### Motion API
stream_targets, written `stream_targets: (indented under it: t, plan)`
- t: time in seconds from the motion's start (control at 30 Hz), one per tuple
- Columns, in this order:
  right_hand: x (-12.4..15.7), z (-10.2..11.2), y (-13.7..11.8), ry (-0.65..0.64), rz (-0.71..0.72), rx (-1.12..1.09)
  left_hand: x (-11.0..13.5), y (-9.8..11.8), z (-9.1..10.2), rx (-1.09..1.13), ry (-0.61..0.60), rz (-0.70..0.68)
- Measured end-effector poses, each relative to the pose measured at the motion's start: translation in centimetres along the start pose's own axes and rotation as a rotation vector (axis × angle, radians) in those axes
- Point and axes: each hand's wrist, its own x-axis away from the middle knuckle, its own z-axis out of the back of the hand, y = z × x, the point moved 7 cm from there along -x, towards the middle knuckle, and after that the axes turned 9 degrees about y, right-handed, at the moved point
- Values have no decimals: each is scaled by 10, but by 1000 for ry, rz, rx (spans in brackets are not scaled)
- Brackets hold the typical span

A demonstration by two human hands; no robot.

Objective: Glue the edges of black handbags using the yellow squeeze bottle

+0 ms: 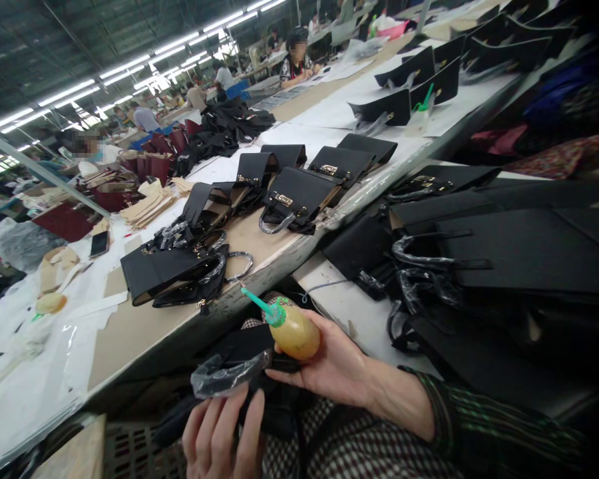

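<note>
- Right hand [337,366] wraps the squeeze bottle [295,334], green nozzle [259,303] tilted up and to the left.
- Left hand [224,432]: fingers curled at the plastic-wrapped handle [229,379] of the black bag [249,342]; can't tell if it's gripping.
- Bag is low in front of the body, beside the table [144,339]; more black bags [299,199] on top.
- Bottle: probably light, soft-walled, squeezes out if clenched. Hold round the belly, loosely, nozzle clear.
- Bag: likely light, panels stiffish but easily scuffed. Handle wrap looks slick; better to pinch the body edge.
</note>
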Motion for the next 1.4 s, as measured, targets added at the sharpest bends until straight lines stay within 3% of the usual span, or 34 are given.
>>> stream_targets:
  t: [0.1, 0.23, 0.4, 0.57, 0.67, 0.7, 0.77, 0.87, 1.0, 1.07, 1.1, 1.17, 1.3, 1.33, 1.4]
  plan:
    - [-3, 0, 2, -44, -26, -35, -1, -8, -37, 1, -182, -44]
    - [-3, 1, 4, -158, -117, -37, -4, -20, -50, 14, -95, -123]
    - [1, -2, 6, -280, -139, 3, -6, -33, -43, 178, 31, -122]
    - [8, -16, 11, -345, -192, 55, -21, -36, -30, 238, -110, -249]
    - [20, -32, 6, -395, -214, 79, -35, -58, -6, 269, -193, -225]
    - [24, -36, 3, -410, -211, 94, -39, -70, 2, 278, -220, -160]
    - [31, -41, -3, -435, -200, 129, -44, -101, 12, 335, -285, 124]
    - [34, -37, -7, -447, -163, 171, -28, -132, 4, 421, -405, 606]
    - [23, -15, -8, -376, -78, 197, 11, -128, -35, 585, -576, 1008]
    - [16, -7, -8, -332, -60, 227, 31, -124, -51, 702, -592, 1247]
    - [13, -6, -9, -316, -54, 241, 36, -123, -56, 725, -569, 1294]
    - [7, -5, -13, -291, -41, 257, 30, -125, -57, 676, -469, 1163]
    - [-5, -3, -28, -228, -1, 302, 1, -109, -45, 502, -259, 543]
    - [-8, -2, -31, -213, 1, 324, -1, -104, -44, 460, -237, 448]
    - [-12, 1, -37, -197, -23, 356, 0, -96, -47, 407, -229, 397]
